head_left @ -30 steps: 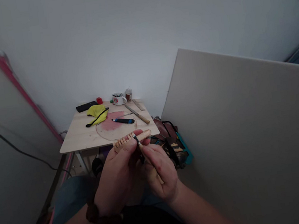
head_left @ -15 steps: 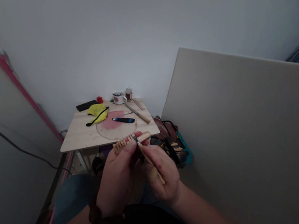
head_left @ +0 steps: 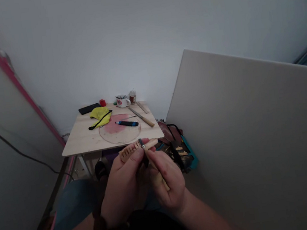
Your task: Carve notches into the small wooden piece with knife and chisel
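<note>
My left hand point(head_left: 125, 189) is closed round a pale notched wooden stick point(head_left: 131, 150), held roughly level in front of me. My right hand point(head_left: 167, 179) grips a carving tool with a light wooden handle point(head_left: 160, 178); its small metal tip point(head_left: 142, 145) rests against the stick just right of the notches. Both hands are together above my lap, in front of the near edge of a small wooden table point(head_left: 83, 142).
On the table lie a yellow cloth point(head_left: 99, 114), a black phone point(head_left: 89, 108), a white mug point(head_left: 122, 101), a blue-handled tool point(head_left: 127, 123), a file point(head_left: 141, 117) and a round pink-stained board point(head_left: 118, 129). A large grey panel point(head_left: 260, 142) leans at right; bags point(head_left: 177, 146) lie on the floor.
Both hands with stick and tool have shifted slightly right and lower. The tool tip has moved a little along the stick toward its smooth right end.
</note>
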Demonstrator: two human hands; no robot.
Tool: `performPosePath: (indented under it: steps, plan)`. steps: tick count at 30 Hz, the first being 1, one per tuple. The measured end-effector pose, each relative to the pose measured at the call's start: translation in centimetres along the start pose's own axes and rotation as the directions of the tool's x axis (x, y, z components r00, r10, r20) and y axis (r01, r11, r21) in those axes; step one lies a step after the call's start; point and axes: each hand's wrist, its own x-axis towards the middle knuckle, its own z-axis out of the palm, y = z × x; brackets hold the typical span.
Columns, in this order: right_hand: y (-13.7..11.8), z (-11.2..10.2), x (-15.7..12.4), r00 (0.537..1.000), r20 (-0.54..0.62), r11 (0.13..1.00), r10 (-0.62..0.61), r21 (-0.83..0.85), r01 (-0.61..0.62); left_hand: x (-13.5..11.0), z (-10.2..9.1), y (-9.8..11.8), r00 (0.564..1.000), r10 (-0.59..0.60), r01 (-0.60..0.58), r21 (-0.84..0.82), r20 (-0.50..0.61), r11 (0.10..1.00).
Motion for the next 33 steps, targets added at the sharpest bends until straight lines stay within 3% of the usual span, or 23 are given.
performPosePath:
  steps: [3, 11, 17, 33]
  plan:
    - [0.0, -0.2, 0.0, 0.999, -0.012, 0.999, 0.030, 0.016, -0.030, -0.2, 0.2, -0.4, 1.000, 0.014, -0.014, -0.009, 0.002, 1.000]
    - [0.6, -1.1, -0.6, 0.999, 0.031, 0.998, -0.029, 0.065, 0.027, 0.3, 0.2, -0.4, 1.000, -0.009, 0.007, -0.076, -0.023, 0.997]
    - [0.4, -0.6, -0.3, 1.000, -0.015, 0.999, -0.002, 0.048, 0.003, 0.2, 0.1, -0.7, 1.000, 0.008, -0.008, -0.019, 0.011, 1.000]
    - [0.7, -1.4, -0.4, 0.996, 0.061, 0.997, -0.059, 0.056, 0.056, 0.5, 0.2, -0.1, 1.000, -0.006, 0.007, -0.085, 0.005, 0.996]
